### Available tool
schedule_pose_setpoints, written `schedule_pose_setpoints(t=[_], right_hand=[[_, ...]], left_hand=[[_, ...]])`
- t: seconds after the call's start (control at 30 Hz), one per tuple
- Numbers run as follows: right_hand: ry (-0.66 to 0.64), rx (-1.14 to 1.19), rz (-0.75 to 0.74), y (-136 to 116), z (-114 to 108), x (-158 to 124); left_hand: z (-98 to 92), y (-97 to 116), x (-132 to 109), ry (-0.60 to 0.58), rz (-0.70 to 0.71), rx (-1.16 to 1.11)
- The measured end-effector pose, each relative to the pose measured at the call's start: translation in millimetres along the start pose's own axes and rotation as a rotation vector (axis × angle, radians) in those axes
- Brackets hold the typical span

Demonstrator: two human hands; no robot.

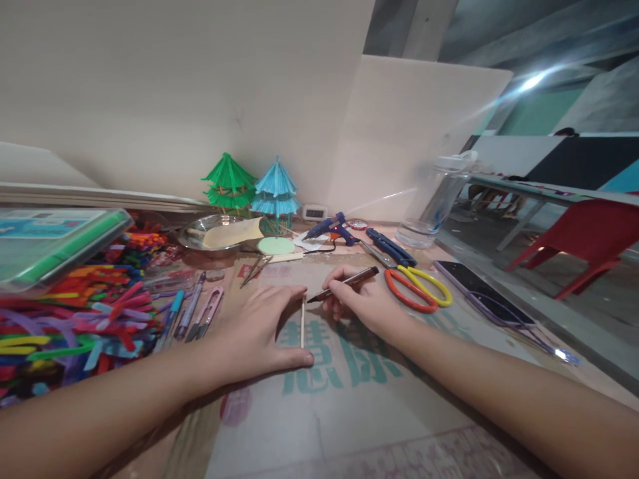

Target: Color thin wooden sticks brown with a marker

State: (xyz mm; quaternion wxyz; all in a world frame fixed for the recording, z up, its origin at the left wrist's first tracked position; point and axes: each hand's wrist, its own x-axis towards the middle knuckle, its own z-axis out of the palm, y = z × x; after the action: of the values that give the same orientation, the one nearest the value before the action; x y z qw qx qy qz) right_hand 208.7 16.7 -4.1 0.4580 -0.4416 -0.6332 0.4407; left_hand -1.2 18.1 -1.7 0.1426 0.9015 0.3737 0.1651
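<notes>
Between the thumb and forefinger of my left hand [249, 332], a thin pale wooden stick [302, 326] is held by its two ends, running away from me just over the cardboard sheet [269, 419]. A dark brown marker [344, 285] is gripped in my right hand [367, 303], uncapped, its tip close to the far end of the stick. Whether tip and stick touch I cannot tell. Close beyond my right hand lie scissors [410, 299] with one orange and one yellow handle loop. Green print on the cardboard shows between my hands.
Colourful pipe cleaners [100, 319] and a plastic case [54, 246] crowd the left side. Behind stand a green paper-like tower [227, 179], a blue one [277, 189], a metal bowl [192, 233] and a glue gun [332, 227]. To the right are pliers [392, 246], a bottle [429, 206] and a phone [482, 293].
</notes>
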Motion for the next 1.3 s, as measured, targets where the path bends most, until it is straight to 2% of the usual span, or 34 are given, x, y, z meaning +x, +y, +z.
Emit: schedule_pose_setpoints(t=[0.2,0.5,0.83,1.07,1.3], right_hand=[[0.007,0.034,0.024,-0.6,2.0,-0.7],[-0.011,-0.089,0.010,1.4,3.4,3.3],[-0.028,-0.077,0.017,2.5,3.4,3.2],[-0.033,-0.082,0.017,2.8,2.5,3.3],[-0.078,-0.001,0.013,3.1,1.8,1.9]], left_hand=[[3.5,-2.9,-1.1,0.001,-0.030,-0.027],[3.4,-1.1,-0.6,-0.010,-0.041,-0.001],[2.3,-3.6,0.8,-0.013,0.023,0.034],[5.6,-2.7,-0.5,0.049,-0.045,0.123],[3.7,-4.1,0.4,0.050,-0.009,0.061]])
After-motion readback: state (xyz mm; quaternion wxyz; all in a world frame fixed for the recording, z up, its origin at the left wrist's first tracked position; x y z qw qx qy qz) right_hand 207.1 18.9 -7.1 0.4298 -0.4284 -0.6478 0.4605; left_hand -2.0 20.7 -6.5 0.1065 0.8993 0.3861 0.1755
